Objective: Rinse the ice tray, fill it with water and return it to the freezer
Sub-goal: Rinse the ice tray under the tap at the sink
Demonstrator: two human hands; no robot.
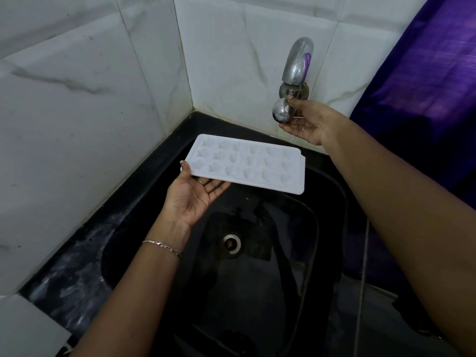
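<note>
My left hand (192,195) pinches the ice tray (247,163) at its left edge, my right hand (307,123) grips the tap knob (281,112); I would open gently, tray level under the spout (296,63).

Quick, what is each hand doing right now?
Left hand: pinches the ice tray by its edge, thumb on top.
Right hand: grips the tap knob.

White matt plastic ice tray (247,163); shiny chrome metal tap (296,65); glossy black sink (322,253).
</note>
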